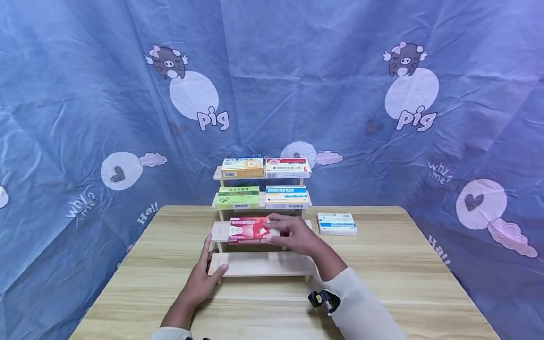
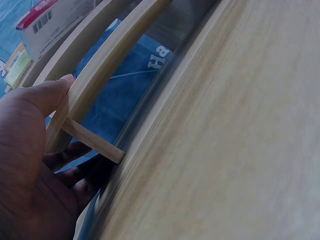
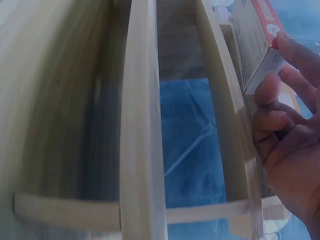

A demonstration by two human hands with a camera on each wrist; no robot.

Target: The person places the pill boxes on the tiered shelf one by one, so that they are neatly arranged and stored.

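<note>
A wooden stepped rack [image 1: 262, 264] stands on the table. My left hand [image 1: 203, 278] holds its lower left end, with the thumb on the lowest step; in the left wrist view the other fingers reach behind the short leg [image 2: 95, 141]. My right hand [image 1: 297, 234] pinches the right end of a red and white medicine box [image 1: 248, 230] at the second step from the bottom. Thumb and fingers meet at the end of that box in the right wrist view, where its white side [image 3: 250, 47] shows. The box lies flat, its right part covered by my fingers.
On the step above are a green box [image 1: 238, 197] and a blue-white box [image 1: 286, 197]. A yellow-orange box [image 1: 242, 167] and a red-white box [image 1: 288, 167] sit on the top step. Another blue-white box [image 1: 337, 224] lies on the table [image 1: 382, 264] right of the rack.
</note>
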